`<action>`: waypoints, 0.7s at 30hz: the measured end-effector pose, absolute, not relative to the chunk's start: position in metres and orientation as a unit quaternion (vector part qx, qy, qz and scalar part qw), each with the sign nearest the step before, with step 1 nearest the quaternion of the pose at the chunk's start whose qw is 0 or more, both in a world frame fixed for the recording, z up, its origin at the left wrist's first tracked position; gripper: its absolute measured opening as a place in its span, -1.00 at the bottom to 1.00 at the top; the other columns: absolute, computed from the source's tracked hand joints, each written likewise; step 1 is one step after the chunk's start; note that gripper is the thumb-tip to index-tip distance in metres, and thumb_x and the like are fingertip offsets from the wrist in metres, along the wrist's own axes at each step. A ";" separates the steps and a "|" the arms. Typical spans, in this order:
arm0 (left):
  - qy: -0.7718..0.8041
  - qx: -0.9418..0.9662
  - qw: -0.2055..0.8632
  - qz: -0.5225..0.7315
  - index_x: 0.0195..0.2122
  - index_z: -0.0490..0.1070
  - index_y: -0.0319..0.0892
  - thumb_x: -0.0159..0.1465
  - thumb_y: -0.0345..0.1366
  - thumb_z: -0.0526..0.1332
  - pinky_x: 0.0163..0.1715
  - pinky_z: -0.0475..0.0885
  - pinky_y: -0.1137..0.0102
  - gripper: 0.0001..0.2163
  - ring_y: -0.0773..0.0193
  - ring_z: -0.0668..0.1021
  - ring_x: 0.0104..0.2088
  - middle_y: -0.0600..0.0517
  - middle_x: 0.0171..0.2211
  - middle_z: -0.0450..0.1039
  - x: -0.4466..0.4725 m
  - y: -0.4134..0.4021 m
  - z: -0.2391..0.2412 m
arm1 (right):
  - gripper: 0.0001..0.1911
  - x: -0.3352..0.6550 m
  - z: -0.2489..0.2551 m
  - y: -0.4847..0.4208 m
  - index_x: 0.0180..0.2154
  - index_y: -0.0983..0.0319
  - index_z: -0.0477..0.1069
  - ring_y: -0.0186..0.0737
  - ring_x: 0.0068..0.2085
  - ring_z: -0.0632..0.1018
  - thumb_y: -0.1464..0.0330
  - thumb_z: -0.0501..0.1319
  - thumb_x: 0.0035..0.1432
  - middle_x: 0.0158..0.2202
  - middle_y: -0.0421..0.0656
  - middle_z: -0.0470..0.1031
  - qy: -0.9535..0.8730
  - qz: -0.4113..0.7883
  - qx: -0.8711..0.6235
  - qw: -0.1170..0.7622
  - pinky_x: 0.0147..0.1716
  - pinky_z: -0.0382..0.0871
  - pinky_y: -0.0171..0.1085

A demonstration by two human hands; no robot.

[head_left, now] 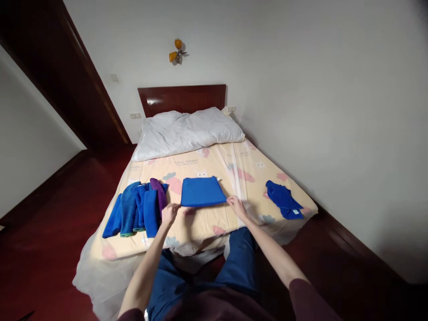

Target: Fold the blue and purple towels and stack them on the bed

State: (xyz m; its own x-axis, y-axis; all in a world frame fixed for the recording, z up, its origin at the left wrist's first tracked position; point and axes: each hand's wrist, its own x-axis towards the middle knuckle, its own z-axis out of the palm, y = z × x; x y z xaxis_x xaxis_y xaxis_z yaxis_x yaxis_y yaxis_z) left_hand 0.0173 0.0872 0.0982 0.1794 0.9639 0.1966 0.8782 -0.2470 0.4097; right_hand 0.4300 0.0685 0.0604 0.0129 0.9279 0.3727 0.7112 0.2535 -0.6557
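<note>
A blue towel (pixel 202 191) lies flat, folded into a rectangle, on the bed (pixel 214 223) near its foot. My left hand (pixel 170 212) pinches the towel's near left corner, fingers curled. My right hand (pixel 236 206) grips the near right corner the same way. Both arms reach forward from below over the foot of the bed.
A heap of blue towels with a purple one (pixel 137 207) lies to the left. A crumpled blue towel (pixel 284 199) lies to the right near the bed's edge. White pillows (pixel 189 131) sit at the headboard. A wall runs close along the right side.
</note>
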 end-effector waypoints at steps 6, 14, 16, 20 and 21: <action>0.663 0.706 0.215 0.127 -0.11 0.68 -0.09 0.35 -0.28 0.20 0.06 0.49 0.23 -0.76 0.01 0.62 0.05 -0.08 -0.04 0.65 0.012 0.031 0.006 | -0.78 0.400 -0.031 0.001 -0.45 0.22 0.61 -0.06 -0.23 0.67 0.53 0.19 0.07 -0.30 -0.01 0.67 -0.609 0.198 -0.678 0.362 -0.14 0.57 -0.18; 0.687 0.596 0.345 0.233 0.05 0.55 -0.18 0.33 -0.21 0.24 0.04 0.54 0.29 -0.68 0.08 0.67 -0.01 -0.14 -0.08 0.66 0.025 0.045 0.006 | -0.84 0.391 -0.018 0.015 -0.26 0.23 0.59 -0.01 -0.11 0.70 0.35 0.24 0.16 -0.15 0.03 0.69 -0.461 0.293 -0.726 0.417 -0.02 0.57 -0.14; 0.694 0.592 0.341 0.227 0.01 0.57 -0.20 0.31 -0.26 0.24 0.04 0.53 0.31 -0.72 0.09 0.68 -0.02 -0.16 -0.09 0.66 0.030 0.048 0.007 | -0.84 0.389 -0.019 0.024 -0.24 0.25 0.58 -0.03 -0.12 0.70 0.38 0.26 0.13 -0.17 0.03 0.69 -0.451 0.305 -0.731 0.412 -0.04 0.58 -0.15; 0.701 0.591 0.340 0.210 -0.04 0.58 -0.18 0.31 -0.33 0.19 0.02 0.56 0.25 -0.75 0.08 0.68 -0.04 -0.15 -0.13 0.67 0.030 0.050 0.013 | -0.82 0.396 -0.023 0.030 -0.26 0.28 0.57 -0.04 -0.17 0.71 0.48 0.27 0.05 -0.27 0.01 0.70 -0.442 0.332 -0.741 0.382 -0.09 0.59 -0.16; 0.699 0.593 0.343 0.204 -0.05 0.58 -0.17 0.30 -0.34 0.19 0.02 0.56 0.24 -0.75 0.08 0.68 -0.04 -0.13 -0.13 0.67 0.027 0.050 0.016 | -0.83 0.400 -0.023 0.028 -0.29 0.29 0.57 -0.03 -0.18 0.71 0.50 0.26 0.03 -0.28 0.01 0.70 -0.441 0.339 -0.743 0.372 -0.09 0.59 -0.16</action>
State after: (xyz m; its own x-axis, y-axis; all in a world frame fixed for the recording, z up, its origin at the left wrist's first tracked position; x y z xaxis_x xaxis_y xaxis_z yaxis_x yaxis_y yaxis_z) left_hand 0.0271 0.0502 0.0156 -0.0620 0.9694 -0.2377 0.6889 0.2139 0.6926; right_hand 0.3996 0.0280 -0.0234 0.3819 0.9073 -0.1758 0.4026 -0.3345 -0.8521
